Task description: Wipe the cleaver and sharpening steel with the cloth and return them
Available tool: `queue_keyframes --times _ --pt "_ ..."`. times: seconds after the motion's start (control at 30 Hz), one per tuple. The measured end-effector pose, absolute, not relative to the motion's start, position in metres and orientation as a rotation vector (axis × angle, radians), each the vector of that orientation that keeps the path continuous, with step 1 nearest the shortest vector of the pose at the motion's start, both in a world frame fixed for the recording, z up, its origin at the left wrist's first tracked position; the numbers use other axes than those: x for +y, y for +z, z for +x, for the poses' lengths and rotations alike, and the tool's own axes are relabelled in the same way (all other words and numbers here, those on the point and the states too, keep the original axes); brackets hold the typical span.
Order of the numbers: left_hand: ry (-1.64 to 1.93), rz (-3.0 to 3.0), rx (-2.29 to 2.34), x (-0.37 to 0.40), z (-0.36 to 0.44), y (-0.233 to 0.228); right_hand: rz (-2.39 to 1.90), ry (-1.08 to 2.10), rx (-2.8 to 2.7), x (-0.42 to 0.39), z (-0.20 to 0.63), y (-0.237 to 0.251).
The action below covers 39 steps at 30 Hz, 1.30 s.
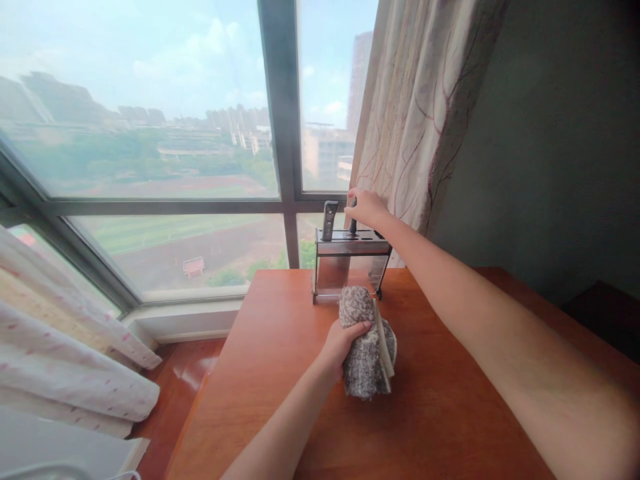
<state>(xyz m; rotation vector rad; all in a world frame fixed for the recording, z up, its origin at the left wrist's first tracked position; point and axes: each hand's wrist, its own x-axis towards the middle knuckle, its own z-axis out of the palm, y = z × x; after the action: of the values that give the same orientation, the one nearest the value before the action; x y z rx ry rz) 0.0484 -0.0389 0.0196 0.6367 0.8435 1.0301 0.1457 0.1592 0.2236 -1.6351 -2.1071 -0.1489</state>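
Observation:
My left hand (343, 341) is closed around a folded grey woolly cloth (364, 370), its thumb lying across the front. A pale edge or layer shows along the right side of the bundle. Farther back on the table, a knife holder (350, 248) with a dark frame and clear sides stands upright. My right hand (369, 208) reaches over its top, fingers pinched on the black handle of a knife (353, 225) upright in a slot. To the left, another knife with a riveted black handle (329, 220) sticks up from the holder.
The reddish-brown wooden table (280, 347) ends just behind the holder, near a large window (165, 153) with a dark frame. A patterned curtain (410, 113) hangs behind my right hand. Another curtain (65, 353) is at the left, above a wooden floor (185, 373).

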Motion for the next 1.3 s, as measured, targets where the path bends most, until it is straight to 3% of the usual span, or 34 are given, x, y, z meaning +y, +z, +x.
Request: queue_keyframes --times 0.23,0.5,1.03,1.3 --pt "1.013 0.621 0.847 -0.044 0.051 0.028 -1.619 0.071 -2.107 0.153 0.147 0.223" --pt "1.035 0.614 0.851 -0.048 0.052 0.035 -1.522 0.085 -2.039 0.157 0.155 0.23" --pt "1.028 0.568 0.855 -0.045 0.05 0.029 -1.206 -0.001 -1.794 0.172 0.176 0.321" --pt "1.03 0.578 0.855 -0.046 0.05 0.029 -1.195 -0.206 -1.841 0.163 0.18 0.345"
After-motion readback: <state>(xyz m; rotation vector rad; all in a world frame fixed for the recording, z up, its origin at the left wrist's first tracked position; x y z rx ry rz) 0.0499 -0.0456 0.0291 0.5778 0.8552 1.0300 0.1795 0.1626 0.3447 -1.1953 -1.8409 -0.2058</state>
